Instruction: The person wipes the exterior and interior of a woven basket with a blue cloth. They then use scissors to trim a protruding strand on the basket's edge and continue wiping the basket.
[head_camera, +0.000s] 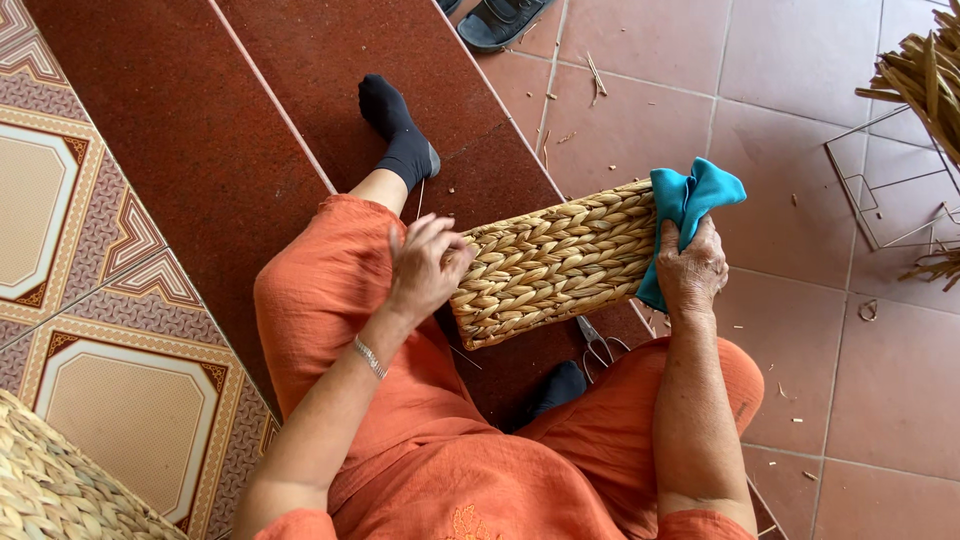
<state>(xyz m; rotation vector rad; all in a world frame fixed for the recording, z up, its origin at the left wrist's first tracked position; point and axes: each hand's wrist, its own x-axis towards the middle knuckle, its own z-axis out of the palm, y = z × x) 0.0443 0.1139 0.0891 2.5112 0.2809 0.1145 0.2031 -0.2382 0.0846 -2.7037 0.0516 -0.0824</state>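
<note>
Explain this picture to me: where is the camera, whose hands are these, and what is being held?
There is one picture, taken by a camera on the person's head, looking down at their lap and the tiled floor. No machine: two bare hands. The person sits in orange clothes and dark socks. The left hand rests on one end of a woven basket; its fingers look blurred. The right hand grips the other end together with a teal cloth. Scissors lie on the floor under the basket. To the right are a wire frame and a bundle of dried straw. A sandal lies at the top, and another woven piece sits at the bottom left.
</note>
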